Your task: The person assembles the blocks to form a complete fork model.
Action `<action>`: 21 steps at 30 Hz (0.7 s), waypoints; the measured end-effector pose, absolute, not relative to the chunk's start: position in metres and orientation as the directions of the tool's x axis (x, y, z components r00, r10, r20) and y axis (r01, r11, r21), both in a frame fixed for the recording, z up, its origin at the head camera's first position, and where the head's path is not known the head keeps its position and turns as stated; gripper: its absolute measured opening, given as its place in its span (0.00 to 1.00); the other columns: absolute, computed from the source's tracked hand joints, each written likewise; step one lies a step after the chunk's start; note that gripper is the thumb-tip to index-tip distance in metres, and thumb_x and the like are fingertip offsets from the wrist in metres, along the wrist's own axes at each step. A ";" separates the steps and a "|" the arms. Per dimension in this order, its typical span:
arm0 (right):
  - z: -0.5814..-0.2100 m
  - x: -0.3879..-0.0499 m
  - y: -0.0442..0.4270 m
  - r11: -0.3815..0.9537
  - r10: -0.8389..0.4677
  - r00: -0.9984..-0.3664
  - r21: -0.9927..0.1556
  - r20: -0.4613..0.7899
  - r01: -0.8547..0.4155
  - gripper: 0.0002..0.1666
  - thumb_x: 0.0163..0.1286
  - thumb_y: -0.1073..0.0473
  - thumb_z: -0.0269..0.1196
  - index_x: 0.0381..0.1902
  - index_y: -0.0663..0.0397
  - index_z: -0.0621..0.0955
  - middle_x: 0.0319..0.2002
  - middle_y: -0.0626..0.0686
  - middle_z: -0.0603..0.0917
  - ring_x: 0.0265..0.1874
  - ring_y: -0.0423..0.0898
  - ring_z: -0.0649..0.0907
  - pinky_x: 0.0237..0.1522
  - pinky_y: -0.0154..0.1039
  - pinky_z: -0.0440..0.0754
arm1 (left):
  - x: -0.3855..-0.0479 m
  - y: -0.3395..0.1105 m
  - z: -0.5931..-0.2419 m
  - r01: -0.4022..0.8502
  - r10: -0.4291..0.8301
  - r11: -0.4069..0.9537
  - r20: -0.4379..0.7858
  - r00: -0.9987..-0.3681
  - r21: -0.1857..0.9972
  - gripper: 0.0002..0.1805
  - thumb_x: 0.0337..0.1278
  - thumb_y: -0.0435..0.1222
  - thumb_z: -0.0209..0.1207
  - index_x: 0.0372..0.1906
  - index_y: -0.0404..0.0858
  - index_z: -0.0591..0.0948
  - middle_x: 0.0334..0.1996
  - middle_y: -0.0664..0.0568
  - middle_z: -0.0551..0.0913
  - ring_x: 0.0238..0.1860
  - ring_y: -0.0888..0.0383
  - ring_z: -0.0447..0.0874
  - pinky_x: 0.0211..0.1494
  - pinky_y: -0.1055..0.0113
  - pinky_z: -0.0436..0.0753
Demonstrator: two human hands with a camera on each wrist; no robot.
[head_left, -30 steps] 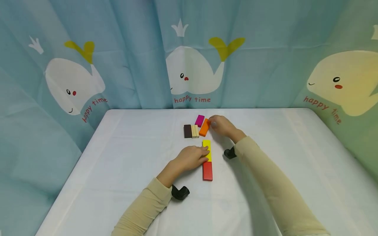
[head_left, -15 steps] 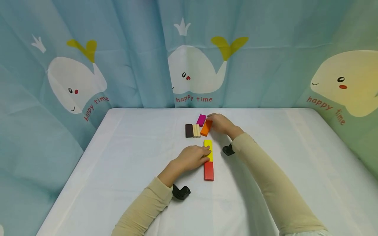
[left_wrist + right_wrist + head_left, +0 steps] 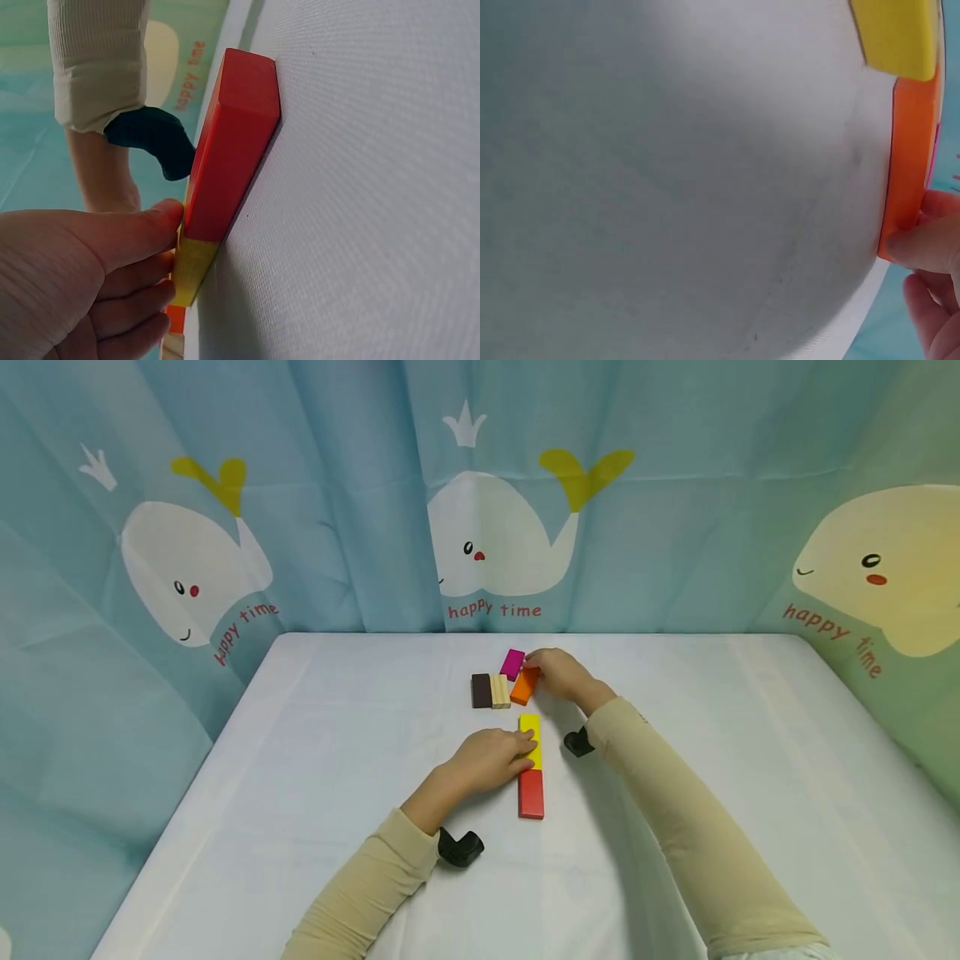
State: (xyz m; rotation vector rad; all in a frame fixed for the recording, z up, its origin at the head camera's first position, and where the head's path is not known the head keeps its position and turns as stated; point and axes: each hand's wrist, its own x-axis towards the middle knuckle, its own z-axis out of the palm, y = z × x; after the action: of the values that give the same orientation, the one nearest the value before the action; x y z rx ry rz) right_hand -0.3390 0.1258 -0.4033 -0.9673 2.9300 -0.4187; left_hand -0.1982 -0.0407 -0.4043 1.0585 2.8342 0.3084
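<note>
Curtained-off work nook, wider room type unclear: blue curtain (image 3: 675,552) printed with whales (image 3: 506,547) edging white table (image 3: 337,718).

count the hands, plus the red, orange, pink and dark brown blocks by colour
Left hand and right hand: 2
Red block: 1
Orange block: 1
Pink block: 1
Dark brown block: 1
Total: 6

Blocks (image 3: 531,794) on table (image 3: 337,735), curtain (image 3: 675,552) behind
</note>
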 end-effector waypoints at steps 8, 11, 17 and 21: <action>-0.403 -0.333 0.123 0.783 -0.581 -0.813 -0.246 0.036 -0.571 0.16 0.62 0.74 0.55 0.48 0.68 0.80 0.49 0.63 0.79 0.53 0.58 0.75 0.58 0.49 0.67 | -0.198 -0.044 -0.407 0.630 0.652 0.743 -0.031 -0.758 0.227 0.22 0.64 0.44 0.52 0.60 0.42 0.74 0.60 0.54 0.71 0.60 0.59 0.68 0.60 0.65 0.68; -0.402 -0.331 0.124 0.789 -0.582 -0.812 -0.221 0.030 -0.574 0.16 0.62 0.74 0.55 0.48 0.69 0.80 0.49 0.63 0.79 0.52 0.58 0.75 0.58 0.49 0.68 | -0.198 -0.043 -0.408 0.628 0.651 0.744 -0.032 -0.759 0.228 0.22 0.64 0.44 0.52 0.61 0.42 0.74 0.60 0.54 0.71 0.60 0.60 0.68 0.60 0.65 0.68; -0.400 -0.325 0.128 0.793 -0.587 -0.809 -0.179 0.031 -0.582 0.17 0.60 0.75 0.56 0.48 0.71 0.79 0.48 0.65 0.79 0.51 0.59 0.76 0.56 0.49 0.70 | -0.199 -0.040 -0.407 0.640 0.660 0.736 -0.023 -0.751 0.221 0.22 0.64 0.44 0.52 0.61 0.42 0.74 0.60 0.54 0.71 0.60 0.60 0.68 0.60 0.65 0.67; -0.399 -0.323 0.131 0.783 -0.599 -0.799 -0.174 0.050 -0.597 0.16 0.59 0.75 0.56 0.47 0.71 0.79 0.46 0.65 0.80 0.49 0.59 0.77 0.55 0.49 0.71 | -0.199 -0.040 -0.407 0.644 0.662 0.735 -0.017 -0.749 0.213 0.22 0.64 0.44 0.52 0.60 0.42 0.74 0.60 0.54 0.71 0.60 0.60 0.68 0.60 0.66 0.67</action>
State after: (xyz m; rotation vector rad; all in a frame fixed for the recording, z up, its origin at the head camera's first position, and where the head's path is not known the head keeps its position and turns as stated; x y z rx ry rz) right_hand -0.3232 0.1310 -0.3991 -0.9924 2.9586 -0.2846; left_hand -0.1993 -0.0400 -0.4071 1.0718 2.8401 0.2975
